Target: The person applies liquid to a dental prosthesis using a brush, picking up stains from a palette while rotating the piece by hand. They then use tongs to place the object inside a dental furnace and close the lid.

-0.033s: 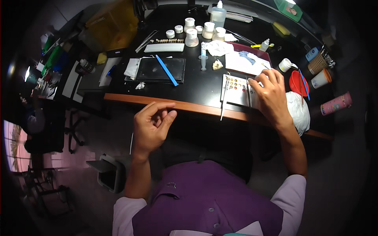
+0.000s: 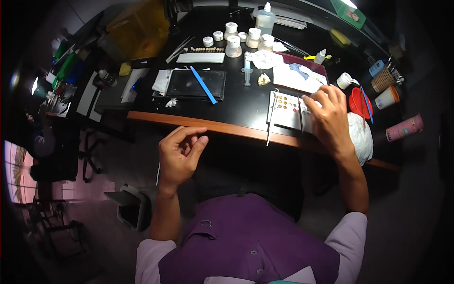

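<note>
Just off the desk's front edge, my left hand (image 2: 180, 155) hangs with curled fingers, thumb and forefinger close together. A thin pale stick (image 2: 158, 174) shows beside its wrist; whether the hand grips it is hidden. My right hand (image 2: 332, 119) is closed over the right end of a white palette (image 2: 287, 122) with rows of small coloured wells. What its fingers hold, if anything, cannot be made out. A slim dark tool (image 2: 300, 113) lies across the palette near those fingertips, and a slender light-coloured instrument (image 2: 272, 120) lies along its left side, jutting past the desk edge.
Behind the palette is a dark red tray (image 2: 323, 72) with white tissue. White-lidded jars (image 2: 233, 47), a syringe (image 2: 247, 75) and a black slab (image 2: 196, 85) under a blue stick (image 2: 203, 84) stand further left. To the right are a red bowl (image 2: 355, 102), a white bag (image 2: 360, 135) and a pink bottle (image 2: 404, 127).
The desk and its things sit slightly further right and lower in the picture. Both hands keep nearly the same pose and place.
</note>
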`<state>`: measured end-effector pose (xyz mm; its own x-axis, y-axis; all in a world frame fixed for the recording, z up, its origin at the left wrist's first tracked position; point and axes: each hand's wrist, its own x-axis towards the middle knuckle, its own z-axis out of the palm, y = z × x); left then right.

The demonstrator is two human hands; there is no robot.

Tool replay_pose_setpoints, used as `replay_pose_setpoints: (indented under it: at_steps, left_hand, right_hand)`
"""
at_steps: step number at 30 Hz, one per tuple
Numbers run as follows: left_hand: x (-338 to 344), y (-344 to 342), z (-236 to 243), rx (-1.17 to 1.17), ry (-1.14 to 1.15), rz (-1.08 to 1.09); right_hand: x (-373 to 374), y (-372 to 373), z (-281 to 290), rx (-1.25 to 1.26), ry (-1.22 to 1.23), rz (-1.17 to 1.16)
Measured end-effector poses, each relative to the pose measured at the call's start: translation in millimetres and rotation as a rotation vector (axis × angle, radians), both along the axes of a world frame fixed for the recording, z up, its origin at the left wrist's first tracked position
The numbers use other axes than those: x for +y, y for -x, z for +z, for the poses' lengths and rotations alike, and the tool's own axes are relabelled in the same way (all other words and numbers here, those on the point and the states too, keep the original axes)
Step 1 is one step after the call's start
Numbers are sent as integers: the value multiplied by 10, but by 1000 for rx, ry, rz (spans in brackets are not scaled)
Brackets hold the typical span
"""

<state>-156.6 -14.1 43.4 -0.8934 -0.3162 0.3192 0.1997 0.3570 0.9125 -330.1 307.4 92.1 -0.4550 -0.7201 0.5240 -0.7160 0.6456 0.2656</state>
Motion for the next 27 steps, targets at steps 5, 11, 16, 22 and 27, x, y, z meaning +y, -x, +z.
replay_pose_setpoints:
  at_steps: [5, 11, 16, 22, 27]
  left_hand:
    - [-374, -221, -72, -18, 101, 138]
    - [-740, 341, -146, 251, 554, 362]
    - [-1089, 897, -241, 288, 681, 516]
    - [-1007, 1006, -229, -70, 595, 533]
    - [-1101, 798, -228, 129, 364, 597]
  right_hand:
    - [166, -192, 268, -27, 184, 46]
    - [315, -156, 401, -174, 232, 76]
    - [205, 40, 658, -549, 205, 93]
    - [-470, -7, 711, -1125, 163, 72]
    - [-1511, -235, 824, -1376, 25, 161]
